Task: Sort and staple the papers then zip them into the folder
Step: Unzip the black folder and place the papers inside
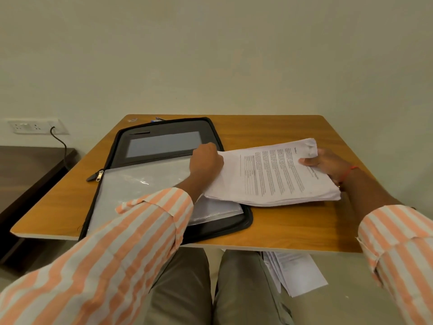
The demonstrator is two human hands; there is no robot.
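A black zip folder [164, 127] lies open on the wooden table [293, 221], with clear plastic sleeves [140, 184] spread over its near half. A thick stack of printed papers [274, 174] is held just above the table, its left end over the folder's right edge. My right hand [328, 163] grips the stack's far right end, thumb on top. My left hand [206, 160] is closed on the stack's left edge, at the folder's right side. The zip pull [95, 176] hangs at the folder's left side.
More printed sheets [297, 273] lie on the floor under the table's near right edge. A wall socket [30, 127] with a black cable is at the left, above a dark low table [28, 170]. Small items sit at the table's far edge behind the folder.
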